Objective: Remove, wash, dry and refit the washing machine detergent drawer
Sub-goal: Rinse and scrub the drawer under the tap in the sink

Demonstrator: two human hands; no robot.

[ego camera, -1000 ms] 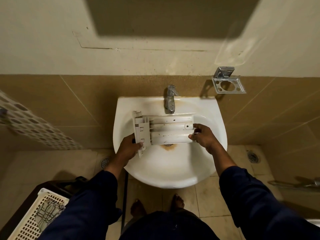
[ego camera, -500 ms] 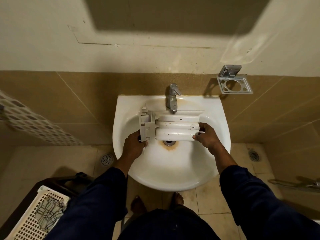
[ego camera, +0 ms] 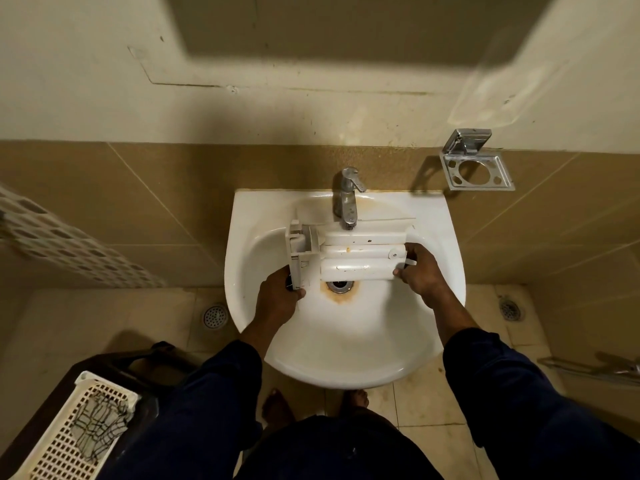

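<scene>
Two grips [ego camera: 278, 301] [ego camera: 422, 277], drawer [ego camera: 360, 261] between them

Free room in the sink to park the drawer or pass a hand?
Bare: sink bowl from drain to near rim; ledges either side of the tap. Crowded: under the tap, where left hand and right hand grip the detergent drawer by its ends.

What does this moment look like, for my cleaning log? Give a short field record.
drawer: detergent drawer, held across the sink under the tap spout
left grip: holds the drawer's front-panel end
right grip: holds the opposite end
tap: no water stream visible
sink: white, rust stain round the drain
basket: lower left, cloth inside
</scene>
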